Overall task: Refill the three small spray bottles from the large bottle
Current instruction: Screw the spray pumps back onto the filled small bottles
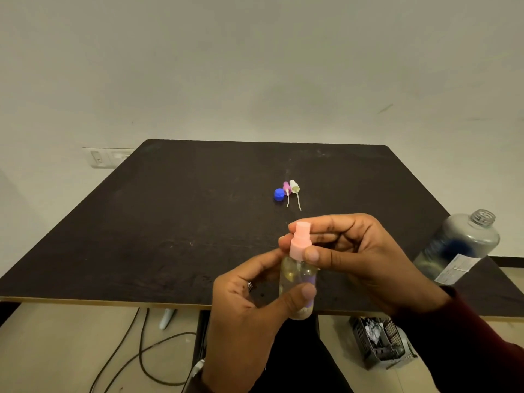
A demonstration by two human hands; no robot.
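Dark table [170,222] mid-frame. Your left hand [249,313] fingers grip small bottle [297,282]; right hand [360,256] fingers pinch its pink cap [301,242]. Large bottle [459,245] at right edge.

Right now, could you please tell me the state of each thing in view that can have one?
small spray bottle: upright, gripped by the left hand.
pink spray cap: on the bottle, pinched by the right hand.
large bottle: uncapped, standing tilted in this wide view.
blue cap: off, on the table.
purple sprayer, white sprayer: removed, lying down.
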